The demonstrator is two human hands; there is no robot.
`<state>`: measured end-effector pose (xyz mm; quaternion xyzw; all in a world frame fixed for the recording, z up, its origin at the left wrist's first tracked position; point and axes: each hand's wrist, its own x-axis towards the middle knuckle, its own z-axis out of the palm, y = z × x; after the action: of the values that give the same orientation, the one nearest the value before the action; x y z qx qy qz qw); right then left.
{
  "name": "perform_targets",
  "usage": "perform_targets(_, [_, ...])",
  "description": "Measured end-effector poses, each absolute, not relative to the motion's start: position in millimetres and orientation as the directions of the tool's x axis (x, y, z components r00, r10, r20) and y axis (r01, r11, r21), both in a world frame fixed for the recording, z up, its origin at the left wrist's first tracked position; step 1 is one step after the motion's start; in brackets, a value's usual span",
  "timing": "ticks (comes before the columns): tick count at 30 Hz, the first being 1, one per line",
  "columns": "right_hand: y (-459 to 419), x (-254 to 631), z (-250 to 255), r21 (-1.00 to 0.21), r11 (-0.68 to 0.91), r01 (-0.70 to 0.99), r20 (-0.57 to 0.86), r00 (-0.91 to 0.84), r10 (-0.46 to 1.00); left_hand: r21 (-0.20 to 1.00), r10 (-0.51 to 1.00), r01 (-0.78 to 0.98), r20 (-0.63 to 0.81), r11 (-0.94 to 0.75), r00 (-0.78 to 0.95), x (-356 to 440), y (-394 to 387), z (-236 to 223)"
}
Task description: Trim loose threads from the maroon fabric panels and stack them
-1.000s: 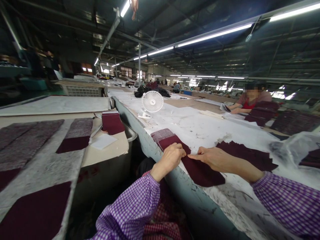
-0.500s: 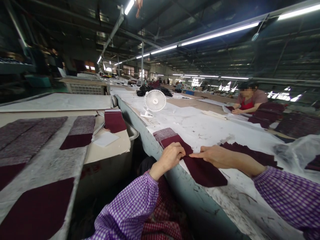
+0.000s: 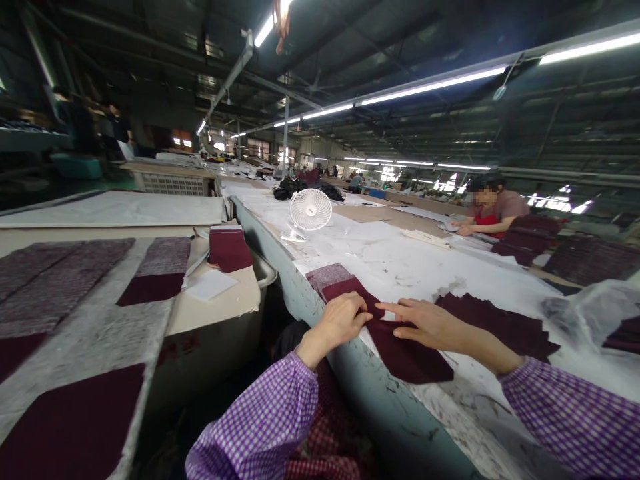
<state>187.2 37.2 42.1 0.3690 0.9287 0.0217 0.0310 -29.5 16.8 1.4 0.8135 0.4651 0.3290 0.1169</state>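
Observation:
A maroon fabric piece point(image 3: 411, 357) lies near the table edge, angled toward me. It meets a second panel, which has a maroon part point(image 3: 345, 285) and a speckled grey-maroon end point(image 3: 327, 275). At the meeting place my left hand point(image 3: 341, 321) has its fingers curled and the thumb pressed in, pinching the fabric edge. My right hand point(image 3: 425, 325) rests from the other side with index finger stretched out and thumb apart, its fingertips touching the cloth near the left hand. A jagged-edged maroon stack point(image 3: 500, 323) sits beyond my right wrist.
A white fan point(image 3: 310, 210) stands farther along the paper-covered table point(image 3: 370, 250). On the left, a lower surface holds speckled panels point(image 3: 65, 277) and a small maroon stack point(image 3: 229, 248). Clear plastic point(image 3: 590, 310) lies at right. A co-worker point(image 3: 493, 207) leans over the table opposite.
My right hand has opened somewhat, its thumb now spread from the index finger. The left hand remains pinched at the fabric joint. The view has shifted slightly.

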Motion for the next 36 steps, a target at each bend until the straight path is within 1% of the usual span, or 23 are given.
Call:
perform_targets(3, [47,202,47,-0.252,0.653,0.714,-0.100,-0.690,0.717,0.492,0.813,0.650,0.409,-0.579,0.415,-35,12,1])
perform_targets(4, [51,210,52,-0.327,0.616,0.716,-0.110,-0.677,0.728,0.505,0.798,0.619,0.415,-0.602,0.438,-38,12,0])
perform_targets(5, [56,222,57,-0.375,0.578,0.725,-0.108,-0.654,0.749,0.521,0.778,0.577,0.426,-0.628,0.462,-42,13,-2])
perform_targets(6, [62,236,62,-0.398,0.538,0.743,-0.098,-0.617,0.780,0.542,0.756,0.529,0.440,-0.653,0.484,-46,14,-4])
perform_targets(8, [73,273,71,-0.363,0.450,0.816,-0.067,-0.504,0.861,0.590,0.724,0.432,0.461,-0.682,0.513,-53,17,-7])
perform_targets(9, [78,293,73,-0.329,0.404,0.853,-0.053,-0.444,0.894,0.613,0.716,0.393,0.467,-0.685,0.519,-55,19,-8])
perform_targets(10, [83,311,74,-0.281,0.352,0.893,-0.009,-0.370,0.929,0.632,0.712,0.363,0.471,-0.684,0.521,-56,21,-9])
perform_targets(12, [89,340,75,-0.166,0.225,0.960,0.127,-0.205,0.970,0.654,0.710,0.328,0.485,-0.682,0.510,-58,24,-11])
perform_targets(14, [90,347,75,-0.103,0.158,0.982,0.253,-0.128,0.959,0.676,0.725,0.307,0.506,-0.670,0.467,-57,26,-12])
perform_targets(15, [89,341,75,-0.094,0.174,0.980,0.290,-0.140,0.947,0.694,0.739,0.295,0.513,-0.657,0.437,-56,28,-13])
perform_targets(17, [83,311,76,-0.102,0.288,0.952,0.311,-0.245,0.918,0.733,0.769,0.269,0.517,-0.625,0.375,-54,30,-15])
perform_targets(19, [73,264,75,-0.134,0.440,0.888,0.293,-0.388,0.874,0.751,0.786,0.259,0.519,-0.607,0.336,-50,31,-16])
perform_targets(21, [61,211,69,-0.174,0.566,0.806,0.255,-0.518,0.816,0.740,0.788,0.278,0.543,-0.613,0.291,-45,30,-16])
perform_targets(22, [56,186,65,-0.231,0.636,0.736,0.229,-0.594,0.771,0.730,0.786,0.293,0.561,-0.617,0.258,-43,30,-15])
perform_targets(23, [52,165,59,-0.289,0.670,0.684,0.204,-0.640,0.741,0.726,0.786,0.303,0.582,-0.617,0.208,-40,29,-15])
perform_targets(24, [49,147,53,-0.323,0.685,0.653,0.168,-0.673,0.720,0.730,0.786,0.305,0.603,-0.612,0.136,-39,27,-14])
perform_targets(27, [52,123,37,-0.310,0.697,0.646,0.176,-0.682,0.710,0.756,0.749,0.308,0.641,-0.577,-0.170,-41,22,-13])
perform_targets(29, [59,125,31,-0.343,0.677,0.651,0.210,-0.650,0.731,0.744,0.675,0.361,0.665,-0.562,-0.319,-47,16,-12])
perform_targets(30, [62,127,29,-0.388,0.660,0.643,0.212,-0.635,0.743,0.719,0.640,0.407,0.692,-0.564,-0.335,-49,12,-12])
perform_targets(32, [67,133,25,-0.483,0.616,0.622,0.193,-0.611,0.768,0.633,0.590,0.503,0.762,-0.589,-0.268,-52,5,-12])
perform_targets(34, [71,135,21,-0.570,0.557,0.605,0.169,-0.577,0.799,0.525,0.585,0.587,0.804,-0.616,-0.105,-48,0,-12])
perform_targets(36, [77,137,19,-0.711,0.442,0.547,0.159,-0.487,0.859,0.439,0.642,0.675,0.764,-0.593,0.067,-42,-2,-15])
